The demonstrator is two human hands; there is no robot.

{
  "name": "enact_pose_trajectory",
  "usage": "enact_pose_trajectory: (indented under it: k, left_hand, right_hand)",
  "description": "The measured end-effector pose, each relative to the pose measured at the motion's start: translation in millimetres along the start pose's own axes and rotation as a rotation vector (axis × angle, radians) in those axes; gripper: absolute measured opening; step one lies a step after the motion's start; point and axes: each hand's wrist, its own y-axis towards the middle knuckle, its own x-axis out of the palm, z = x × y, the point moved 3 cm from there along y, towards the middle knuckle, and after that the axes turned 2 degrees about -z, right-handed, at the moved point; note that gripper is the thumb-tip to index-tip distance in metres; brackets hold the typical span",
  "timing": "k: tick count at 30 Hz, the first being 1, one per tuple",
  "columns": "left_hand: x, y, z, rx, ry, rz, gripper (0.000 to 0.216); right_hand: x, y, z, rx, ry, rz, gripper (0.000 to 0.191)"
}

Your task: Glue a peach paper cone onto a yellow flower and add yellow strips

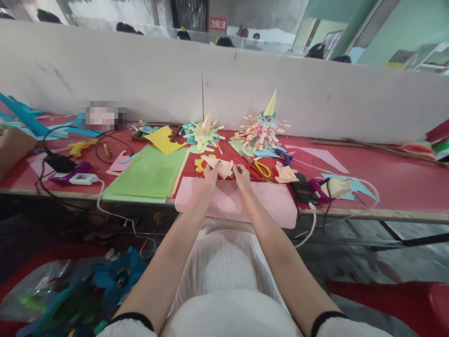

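Holding a peach paper piece [220, 166] between both hands, just above the front part of the red tabletop [403, 185], at the far edge of a pink sheet [263, 199]. Seen pointed at its left end, wider and uneven at its right.

Gripping its near left side with left hand [211, 173], fingers bent and pressed onto the paper, partly hidden. Pinching its right end with right hand [242, 175], thumb and finger brought together at the edge; cannot tell how much paper lies between them.

Noted just beyond left hand: a yellow flower-shaped cutout [199, 164], partly behind the held paper. To the right: yellow-handled scissors [262, 169], lying open-handled near right hand; past them, a second peach paper scrap [286, 173], then a dark phone [305, 189] with white cable plugged in, beside a white plug [338, 186].

Spotted to the left: a stack of green sheets [145, 173], with a yellow sheet [166, 141] across its upper corner. Standing farther back, near the pale partition [315, 98]: a small spiky paper figure [206, 133] with peach tip, and to its right a taller spiky paper figure [265, 128] with yellow cone top. Glimpsed low at left, below tabletop level: a blue paper flower [121, 274].
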Motion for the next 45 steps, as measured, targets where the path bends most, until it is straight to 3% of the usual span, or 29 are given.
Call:
enact_pose_trajectory:
  k: [13, 30, 38, 45]
  left_hand:
    - [1.7, -6.8, 8.0, 0.003, 0.066, -0.004, 0.01]
    - [0.3, -4.1, 4.3, 0.01, 0.041, -0.006, 0.01]
    - [-3.0, 2.7, -1.7, -0.012, 0.005, 0.03, 0.012]
    - [-3.0, 8.5, -10.6, -0.021, -0.031, 0.015, 0.014]
  right_hand:
    - [-3.1, -5.7, -5.8, -0.109, -0.103, 0.175, 0.023]
    - [-2.9, -8.0, -10.4, -0.132, -0.131, 0.196, 0.024]
    - [-8.6, -5.0, -4.6, -0.073, -0.031, 0.25, 0.025]
    - [-16.1, 3.8, 4.0, 0.014, 0.174, 0.296, 0.04]
